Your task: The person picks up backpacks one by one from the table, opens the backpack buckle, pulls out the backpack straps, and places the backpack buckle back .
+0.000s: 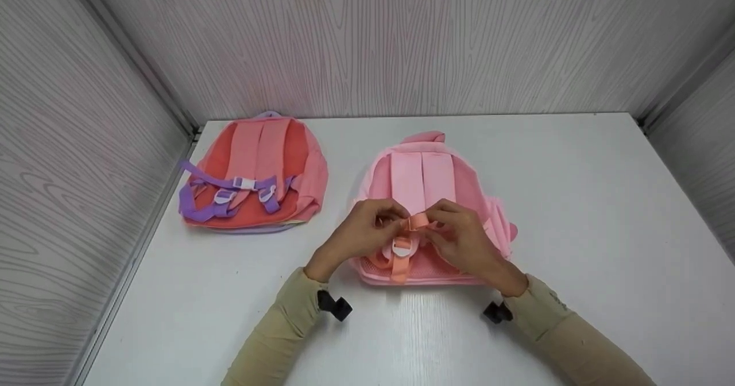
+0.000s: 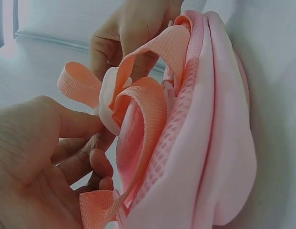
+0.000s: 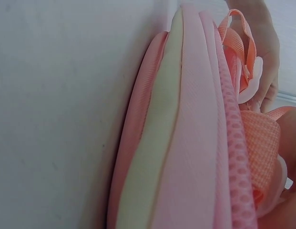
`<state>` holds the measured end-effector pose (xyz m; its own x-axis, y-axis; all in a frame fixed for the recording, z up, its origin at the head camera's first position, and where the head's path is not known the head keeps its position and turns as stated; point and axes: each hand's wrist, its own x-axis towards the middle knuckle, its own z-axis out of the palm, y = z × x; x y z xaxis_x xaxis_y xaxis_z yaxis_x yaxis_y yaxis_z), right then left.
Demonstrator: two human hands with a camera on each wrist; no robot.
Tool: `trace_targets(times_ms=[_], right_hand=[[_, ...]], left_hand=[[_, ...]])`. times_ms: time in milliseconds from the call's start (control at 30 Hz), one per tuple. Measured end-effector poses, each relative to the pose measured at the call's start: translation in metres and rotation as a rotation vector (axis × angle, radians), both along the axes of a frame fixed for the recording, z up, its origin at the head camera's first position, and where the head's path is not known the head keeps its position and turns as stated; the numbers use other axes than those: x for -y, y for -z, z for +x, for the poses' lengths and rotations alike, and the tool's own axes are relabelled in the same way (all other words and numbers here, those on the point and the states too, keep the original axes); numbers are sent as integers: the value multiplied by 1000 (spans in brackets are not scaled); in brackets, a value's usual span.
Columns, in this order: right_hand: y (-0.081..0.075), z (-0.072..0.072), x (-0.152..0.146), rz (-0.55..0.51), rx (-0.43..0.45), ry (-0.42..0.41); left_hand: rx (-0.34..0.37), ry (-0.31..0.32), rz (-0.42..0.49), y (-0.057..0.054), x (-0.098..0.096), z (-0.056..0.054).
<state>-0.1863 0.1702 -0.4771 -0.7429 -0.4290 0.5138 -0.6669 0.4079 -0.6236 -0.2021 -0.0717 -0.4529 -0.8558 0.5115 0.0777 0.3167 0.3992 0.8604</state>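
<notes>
A pink backpack (image 1: 405, 185) lies with its shoulder straps upward on the white table. Over its lower middle, my left hand (image 1: 370, 225) pinches at an orange webbing strap (image 1: 419, 220), thumb and fingertips meeting at its left end. From the other side my right hand (image 1: 462, 236) pinches the same strap, close to the left fingertips. Below them hangs a white slider buckle (image 1: 401, 247) threaded with orange webbing. In the left wrist view a white buckle (image 2: 108, 95) stands against the left fingertips; webbing loops round it. The right fingertips are partly hidden there.
A second backpack (image 1: 258, 170), coral with purple straps and white buckles, lies at the back left of the table (image 1: 574, 202). Wood-grain panels (image 1: 390, 41) rise behind and on both sides. Black wrist mounts (image 1: 339, 307) sit at both cuffs.
</notes>
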Motion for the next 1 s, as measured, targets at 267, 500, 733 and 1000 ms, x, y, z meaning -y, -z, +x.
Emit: trace_targets(times_ms=[267,500,733,1000], right_hand=[[0,-1,0,-7,-16,-11],[0,-1,-1,-3,-23,-5],[2,-2,-1,-14,-32,-9],[1,-1,-1,-15,-14,-15]], left_hand=[[33,-5,-1,-2,-1,3],[25,-23,-16,-3,2,1],[16,-29,-18,-1,2,0],[-2,-13,5,-3,0,2]])
